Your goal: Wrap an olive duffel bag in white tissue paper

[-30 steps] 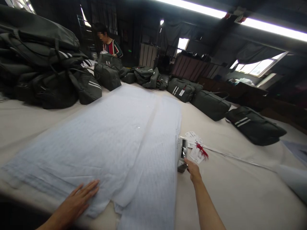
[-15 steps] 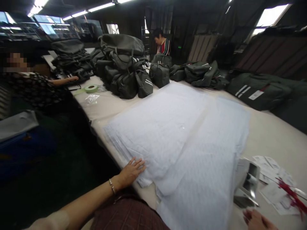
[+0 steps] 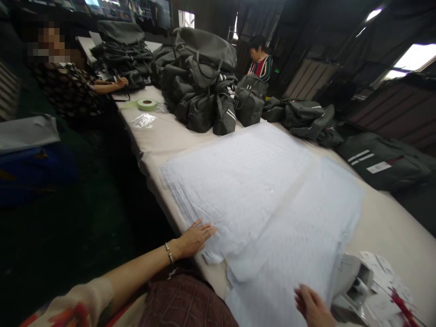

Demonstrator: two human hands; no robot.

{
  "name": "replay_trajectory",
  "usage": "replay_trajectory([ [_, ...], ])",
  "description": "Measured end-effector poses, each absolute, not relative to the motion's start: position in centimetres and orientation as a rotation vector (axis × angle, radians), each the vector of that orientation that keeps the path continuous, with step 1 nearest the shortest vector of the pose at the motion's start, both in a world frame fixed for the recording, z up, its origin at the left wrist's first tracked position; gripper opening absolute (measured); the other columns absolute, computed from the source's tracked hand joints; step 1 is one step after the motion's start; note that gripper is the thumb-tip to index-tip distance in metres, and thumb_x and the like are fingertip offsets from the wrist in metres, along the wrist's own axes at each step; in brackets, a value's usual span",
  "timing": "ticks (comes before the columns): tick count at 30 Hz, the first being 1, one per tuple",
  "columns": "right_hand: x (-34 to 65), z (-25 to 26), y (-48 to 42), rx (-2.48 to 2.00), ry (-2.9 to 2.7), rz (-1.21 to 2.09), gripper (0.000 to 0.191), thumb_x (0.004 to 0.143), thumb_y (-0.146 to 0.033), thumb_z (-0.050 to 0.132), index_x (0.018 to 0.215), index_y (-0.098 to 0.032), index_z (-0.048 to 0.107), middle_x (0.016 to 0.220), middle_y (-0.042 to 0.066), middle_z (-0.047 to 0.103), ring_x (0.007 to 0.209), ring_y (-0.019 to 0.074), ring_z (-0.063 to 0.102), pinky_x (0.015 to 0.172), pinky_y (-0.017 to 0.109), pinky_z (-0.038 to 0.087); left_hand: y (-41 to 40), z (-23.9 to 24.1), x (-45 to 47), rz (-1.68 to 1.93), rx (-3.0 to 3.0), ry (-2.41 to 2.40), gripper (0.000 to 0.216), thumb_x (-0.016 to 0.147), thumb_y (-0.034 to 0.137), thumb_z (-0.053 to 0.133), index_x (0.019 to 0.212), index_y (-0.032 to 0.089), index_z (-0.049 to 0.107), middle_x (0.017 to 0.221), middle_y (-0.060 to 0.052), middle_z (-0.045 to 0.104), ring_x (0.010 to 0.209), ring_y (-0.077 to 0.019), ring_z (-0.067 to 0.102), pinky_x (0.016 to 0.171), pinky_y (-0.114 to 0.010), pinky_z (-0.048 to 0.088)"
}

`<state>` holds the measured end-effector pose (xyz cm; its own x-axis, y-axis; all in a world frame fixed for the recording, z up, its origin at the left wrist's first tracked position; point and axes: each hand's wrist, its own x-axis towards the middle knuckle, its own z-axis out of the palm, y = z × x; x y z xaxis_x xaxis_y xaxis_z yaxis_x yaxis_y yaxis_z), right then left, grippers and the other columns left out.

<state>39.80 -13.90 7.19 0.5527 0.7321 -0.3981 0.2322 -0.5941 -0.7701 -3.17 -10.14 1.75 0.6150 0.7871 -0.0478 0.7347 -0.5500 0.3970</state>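
Note:
Two overlapping stacks of thin, white, translucent sheets [image 3: 238,172] lie across the table in front of me. My left hand [image 3: 195,239] rests flat on the near left edge of the stack, fingers spread, nothing held. Above the nearer stack [image 3: 289,259], at its lower right, is my right hand [image 3: 313,305]. Its fingers are curled together, and whatever they may hold is hidden. Just right of that hand stands a shiny metal and grey object [image 3: 357,290], partly blurred. White paper tags [image 3: 384,272] and a bunch of red strings [image 3: 402,306] lie beyond it.
Dark grey bags [image 3: 200,77] are piled at the table's far end; more bags [image 3: 384,161] line the right edge. A roll of green tape [image 3: 147,105] and clear plastic [image 3: 143,120] lie far left. One person [image 3: 64,86] works at left, another [image 3: 260,63] behind the bags.
My right hand has moved left from beside the tags to over the sheets. The view has turned and tilted; my left hand stays on the stack's edge.

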Motion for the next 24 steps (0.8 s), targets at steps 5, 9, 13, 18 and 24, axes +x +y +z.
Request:
replay_trajectory([
  [5,22.2,7.7,-9.4,-1.899,-1.379,1.389,0.043,0.075,-0.061,0.050,0.081,-0.019,0.060,0.079,0.008,0.071,0.064,0.0178,0.066,0.053,0.027,0.050,-9.3,2.2,-3.6,0.200,2.456,1.180,0.068,0.082,0.003,0.049,0.147,0.013,0.030,0.146,-0.015,0.049,0.137,-0.0260,0.042,0.115,-0.048,0.027],
  [9,15.7,5.5,-6.3,-2.031,-1.508,1.365,0.024,0.084,-0.040,0.050,0.076,-0.019,0.059,0.070,0.002,0.070,0.057,0.0142,0.064,0.049,0.024,0.046,-8.0,2.4,-3.8,0.212,2.483,1.122,0.060,0.082,0.004,0.048,0.141,0.012,0.037,0.138,-0.015,0.056,0.128,-0.0264,0.051,0.111,-0.048,0.032],
  [13,14.7,4.1,-4.1,-2.241,-1.718,1.236,0.024,0.087,-0.032,0.062,0.068,-0.018,0.061,0.064,-0.001,0.067,0.066,0.0142,0.065,0.070,0.029,0.052,-6.9,3.1,-3.9,0.209,2.509,1.056,0.048,0.085,0.004,0.047,0.132,0.012,0.046,0.125,-0.013,0.064,0.115,-0.0255,0.060,0.107,-0.047,0.034],
  [18,14.3,4.6,-2.3,-2.483,-1.857,1.118,0.028,0.082,-0.042,0.071,0.074,-0.016,0.066,0.078,0.006,0.072,0.081,0.0190,0.069,0.079,0.034,0.052,-5.9,3.9,-4.1,0.195,2.552,0.975,0.040,0.086,0.005,0.048,0.125,0.010,0.050,0.111,-0.013,0.069,0.102,-0.0265,0.064,0.101,-0.046,0.039],
  [24,16.4,6.5,-3.5,-2.711,-1.776,0.896,0.055,0.067,-0.057,0.077,0.096,-0.011,0.070,0.108,0.023,0.071,0.104,0.0343,0.068,0.079,0.038,0.050,-4.7,3.8,-4.9,0.209,2.594,0.845,0.033,0.085,0.007,0.053,0.117,0.014,0.055,0.099,-0.011,0.071,0.096,-0.0264,0.066,0.097,-0.044,0.041],
])
